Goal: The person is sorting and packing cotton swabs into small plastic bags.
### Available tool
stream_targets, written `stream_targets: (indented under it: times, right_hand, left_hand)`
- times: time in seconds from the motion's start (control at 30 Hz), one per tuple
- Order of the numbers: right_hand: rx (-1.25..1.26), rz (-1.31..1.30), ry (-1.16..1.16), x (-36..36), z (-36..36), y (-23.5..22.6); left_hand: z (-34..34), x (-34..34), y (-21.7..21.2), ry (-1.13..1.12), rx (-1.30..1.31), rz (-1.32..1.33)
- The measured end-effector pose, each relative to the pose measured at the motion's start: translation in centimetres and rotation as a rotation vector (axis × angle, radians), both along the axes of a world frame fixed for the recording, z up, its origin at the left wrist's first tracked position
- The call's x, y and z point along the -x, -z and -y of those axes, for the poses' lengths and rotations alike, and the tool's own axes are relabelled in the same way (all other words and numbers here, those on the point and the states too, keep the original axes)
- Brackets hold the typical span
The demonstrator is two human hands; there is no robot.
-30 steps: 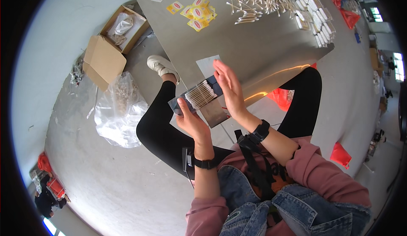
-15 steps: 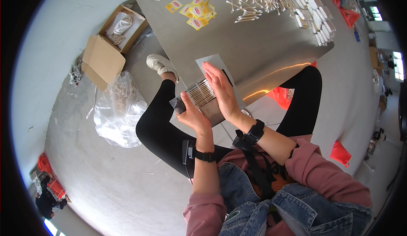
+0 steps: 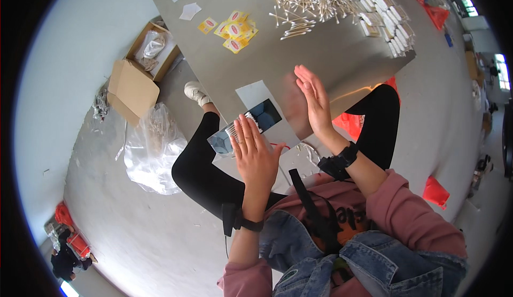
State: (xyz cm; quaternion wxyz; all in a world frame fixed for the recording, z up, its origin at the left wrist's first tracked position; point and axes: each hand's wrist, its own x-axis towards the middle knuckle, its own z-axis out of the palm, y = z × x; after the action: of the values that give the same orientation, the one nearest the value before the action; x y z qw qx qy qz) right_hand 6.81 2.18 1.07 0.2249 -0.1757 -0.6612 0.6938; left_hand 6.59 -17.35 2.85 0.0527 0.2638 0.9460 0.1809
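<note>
Swab bundle [image 3: 239, 131] mostly hidden under left hand [image 3: 256, 155].

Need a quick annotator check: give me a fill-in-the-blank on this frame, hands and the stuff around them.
1. The left hand lies flat on a small box of cotton ____.
2. The right hand is raised, fingers straight, holding ____.
3. The open cardboard box stands on the ____, left of the table.
4. The stickers on the table are mostly ____.

Missing words: swabs; nothing; floor; yellow
</note>
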Motion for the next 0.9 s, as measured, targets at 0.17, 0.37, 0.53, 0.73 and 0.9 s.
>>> stream_targets:
  times: [0.17,0.37,0.53,0.73,0.9]
  right_hand:
    - [-0.081,0.012,-0.045,-0.3,-2.1,-0.5]
    - [0.028,-0.026,-0.152,2.6,0.6,-1.2]
    - [-0.438,0.017,-0.081,9.5,-0.1,0.3]
    - [-1.019,0.099,-0.095,18.2,-2.2,0.6]
    - [-1.024,0.271,-0.170,21.1,-3.5,0.2]
  left_hand:
    - [-0.3,-0.7,1.8,0.059,0.110,0.004]
    - [0.7,0.3,2.7,-0.107,-0.213,0.024]
    - [0.6,2.0,1.8,-0.221,-0.378,-0.042]
    - [1.2,3.1,2.0,-0.402,-0.703,-0.033]
    - [1.8,3.8,2.2,-0.569,-0.728,0.031]
